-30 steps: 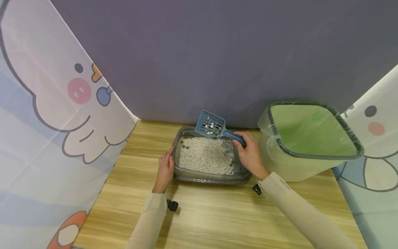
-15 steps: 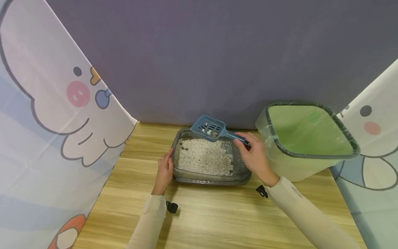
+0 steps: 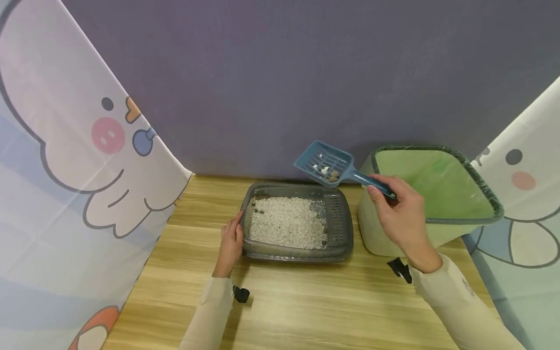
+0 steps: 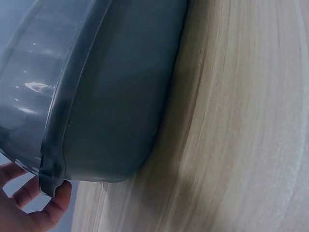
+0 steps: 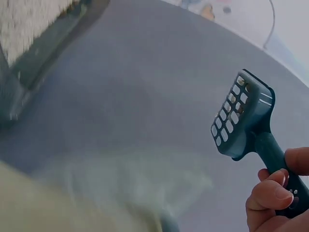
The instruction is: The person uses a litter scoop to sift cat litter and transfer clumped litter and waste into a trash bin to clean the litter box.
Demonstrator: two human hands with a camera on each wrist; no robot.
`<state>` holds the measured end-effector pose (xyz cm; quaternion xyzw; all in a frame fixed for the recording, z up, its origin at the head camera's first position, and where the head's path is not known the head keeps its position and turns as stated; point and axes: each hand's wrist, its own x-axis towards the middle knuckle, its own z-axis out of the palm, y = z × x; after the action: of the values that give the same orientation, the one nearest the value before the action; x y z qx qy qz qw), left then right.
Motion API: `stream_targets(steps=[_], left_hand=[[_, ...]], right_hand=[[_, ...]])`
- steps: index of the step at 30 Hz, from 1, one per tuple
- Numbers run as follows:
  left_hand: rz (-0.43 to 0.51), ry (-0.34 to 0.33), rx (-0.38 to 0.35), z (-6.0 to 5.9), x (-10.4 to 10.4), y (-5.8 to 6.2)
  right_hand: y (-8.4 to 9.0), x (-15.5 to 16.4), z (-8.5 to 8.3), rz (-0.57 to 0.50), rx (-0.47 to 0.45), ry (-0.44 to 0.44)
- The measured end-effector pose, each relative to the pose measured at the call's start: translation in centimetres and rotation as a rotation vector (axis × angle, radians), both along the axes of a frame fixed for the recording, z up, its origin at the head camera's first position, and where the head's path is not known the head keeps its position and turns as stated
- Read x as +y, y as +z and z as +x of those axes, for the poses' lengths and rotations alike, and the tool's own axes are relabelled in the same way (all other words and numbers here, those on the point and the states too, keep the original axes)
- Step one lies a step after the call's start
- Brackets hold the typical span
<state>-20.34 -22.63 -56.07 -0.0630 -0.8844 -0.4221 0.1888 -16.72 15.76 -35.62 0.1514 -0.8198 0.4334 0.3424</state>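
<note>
Scoop (image 3: 325, 165) lifted right off litter tray (image 3: 341, 228), toward green-lined bin (image 3: 490, 204). Right hand (image 3: 400, 216) fingers clamped on its stiff, light handle; keep level, clumps loose. Left hand (image 3: 231, 243) fingers curled on tray's left rim.

Grey tray edge held on a wooden table

The grey plastic tray (image 4: 101, 92) is gripped at its rim by the left hand (image 4: 29, 208) on the wooden table (image 4: 241, 125).
</note>
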Motion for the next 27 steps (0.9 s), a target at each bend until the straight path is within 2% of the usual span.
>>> stream_targets(steps=[4,8,10,15,18,25,27], left_hand=[[-0.007,0.013,-0.008,0.1,-0.1,0.0],[-0.020,0.017,-0.015,0.2,-0.1,0.0],[-0.017,0.011,-0.019,0.2,-0.1,0.1],[-0.012,-0.001,-0.023,0.1,0.0,0.2],[-0.017,-0.001,-0.021,0.1,0.0,0.1],[-0.017,-0.002,-0.019,0.1,-0.1,0.0],[-0.017,-0.004,-0.015,0.0,-0.1,0.0]], right_hand=[[1.1,2.1,0.6,-0.029,-0.036,-0.091],[1.2,4.3,0.9,-0.081,-0.070,-0.203],[1.0,5.5,1.0,-0.101,-0.046,-0.266],[0.0,8.7,1.0,-0.126,0.089,-0.400],[-0.6,10.4,1.0,-0.148,0.121,-0.463],[-1.8,13.3,1.5,-0.017,0.162,-0.532],[-2.1,13.6,1.5,-0.014,0.192,-0.549]])
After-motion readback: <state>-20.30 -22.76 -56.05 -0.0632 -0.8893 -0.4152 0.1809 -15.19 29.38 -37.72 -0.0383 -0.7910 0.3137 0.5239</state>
